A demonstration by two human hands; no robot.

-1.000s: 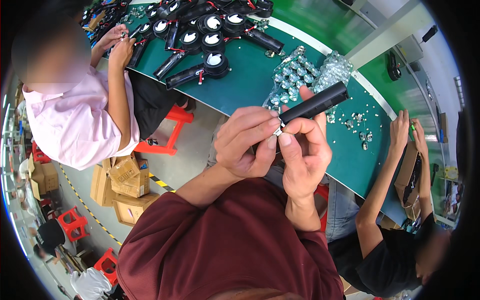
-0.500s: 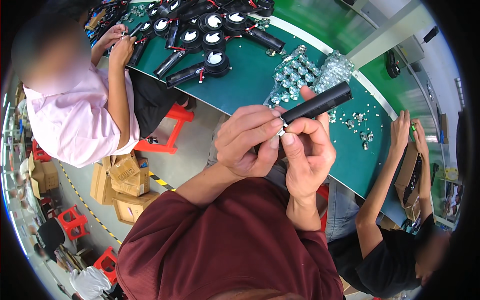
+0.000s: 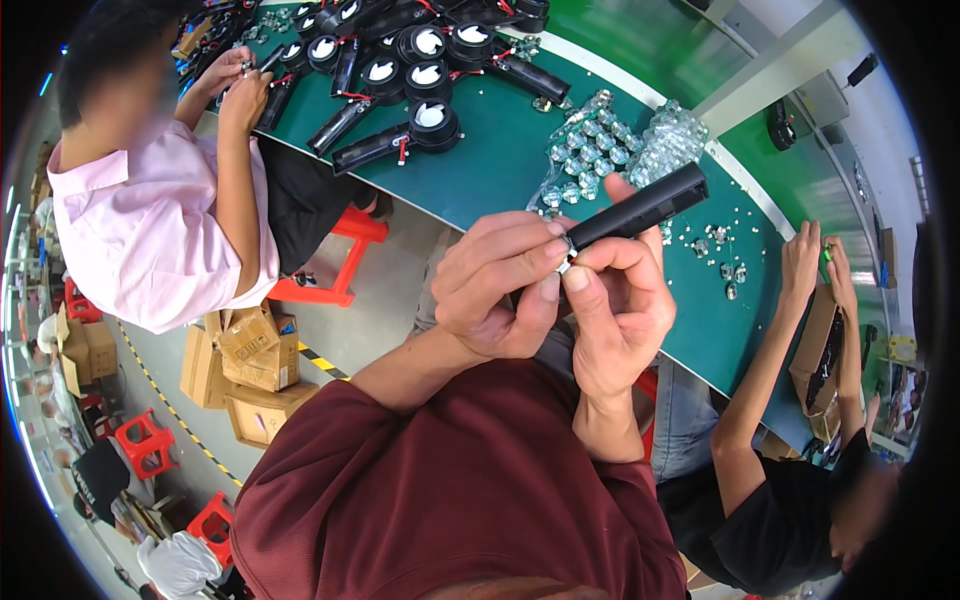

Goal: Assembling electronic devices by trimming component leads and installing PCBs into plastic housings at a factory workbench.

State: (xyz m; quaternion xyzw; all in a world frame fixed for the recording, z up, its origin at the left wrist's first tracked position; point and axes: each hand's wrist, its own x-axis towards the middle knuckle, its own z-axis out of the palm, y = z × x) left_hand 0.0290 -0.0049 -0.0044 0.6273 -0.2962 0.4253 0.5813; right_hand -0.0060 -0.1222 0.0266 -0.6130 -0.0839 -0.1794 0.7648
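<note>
A black tube-shaped handle [image 3: 642, 208] is held up slantwise in front of me, its far end pointing up and right. My right hand [image 3: 625, 310] is closed round it from beneath, with one finger showing behind the tube. At the handle's near end sits a small white connector [image 3: 565, 266], with a bit of dark and red wire beside it. My left hand [image 3: 500, 285] pinches at this end with thumb and fingertips, and my right thumb and forefinger meet it there. My fingers hide most of the joint.
Black round-headed devices [image 3: 425, 75] with red wires pile up on the green table [image 3: 480, 150]. Small circuit boards [image 3: 595, 145] lie on clear wrap to the right. A co-worker in pink [image 3: 160, 220] sits left, another in black [image 3: 780, 510] right, beside a carton [image 3: 815, 350].
My hands and the handle stay nearly in place, with only a slight shift at the fingertips. The co-worker on the left has turned their head.
</note>
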